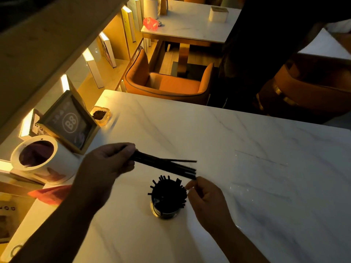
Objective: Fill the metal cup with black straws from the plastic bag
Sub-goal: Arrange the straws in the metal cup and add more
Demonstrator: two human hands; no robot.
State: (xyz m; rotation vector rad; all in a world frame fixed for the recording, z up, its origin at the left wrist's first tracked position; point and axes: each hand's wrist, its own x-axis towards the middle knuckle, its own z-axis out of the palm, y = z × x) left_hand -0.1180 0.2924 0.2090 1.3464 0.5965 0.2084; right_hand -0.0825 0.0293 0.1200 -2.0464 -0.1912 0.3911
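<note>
Two bare hands work over a white marbled table (247, 149). A metal cup (165, 209) stands upright near the middle front of it, dark with a shiny gold-toned rim at the base, and it is already packed with thin black straws (168, 188) whose tips fan outward above the mouth. They are too many and too dark to count.

One more bundle of straws (167, 165), matte black and slim, is gripped at one end in the closed left hand (108, 164). At least five separate tips show at its free end; the exact number cannot be told. Its long axis runs nearly level, from the left hand toward the right and slightly toward the person, with the free ends splayed just above and behind the cup.

The right hand (205, 194) sits just beside the cup's right side, its fingertips (190, 186) pinched together close under the bundle's free ends; whether they hold a straw cannot be told.

At the table's left edge stand one framed sign (71, 123) marked B8, one white round tub (40, 158) and one small glass dish (100, 115).
</note>
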